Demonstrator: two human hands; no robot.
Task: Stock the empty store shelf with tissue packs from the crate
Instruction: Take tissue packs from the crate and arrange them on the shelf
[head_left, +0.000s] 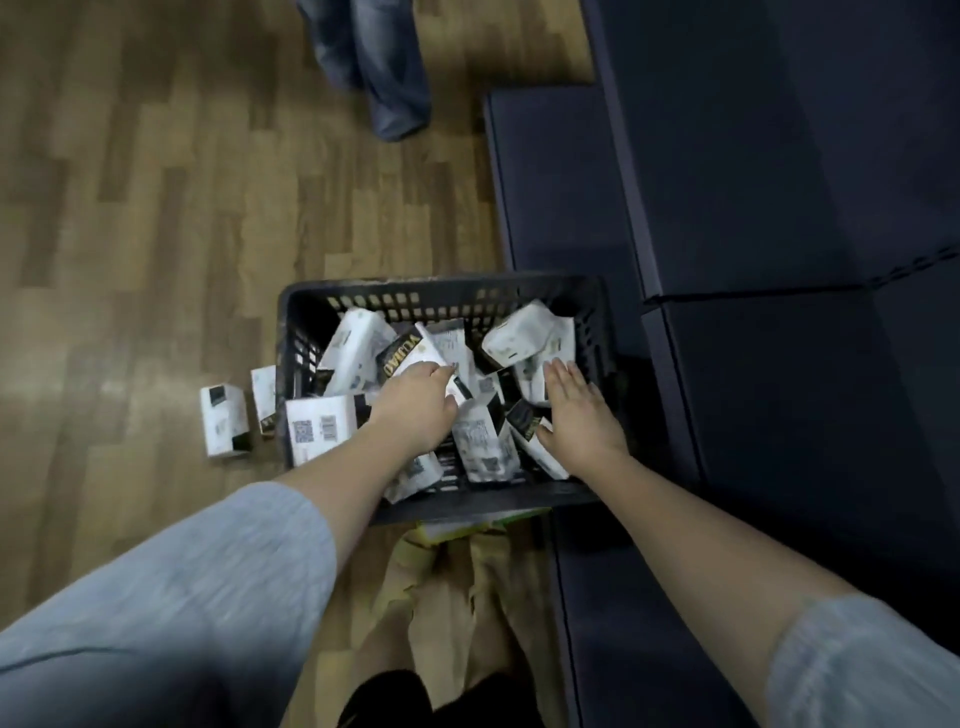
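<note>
In the crate (291, 332), a tissue pack (415, 351) is pinched by the left hand (415, 402); at 3 o'clock, the right hand (576, 410) grip is spread flat on the packs (535, 387).

Dark grey lattice-walled plastic crate (291, 332); white tissue packs (353, 348) with black panels, gold lettering; brown wood-plank floor (156, 208); dark navy shelf (779, 182); light grey sleeves (208, 571).

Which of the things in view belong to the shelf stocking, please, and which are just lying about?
Part of the job: crate; tissue packs in it; dark shelf; left hand and right hand, both reaching into the crate.

Just lying about: two packs on the floor; another person's trouser leg.
</note>
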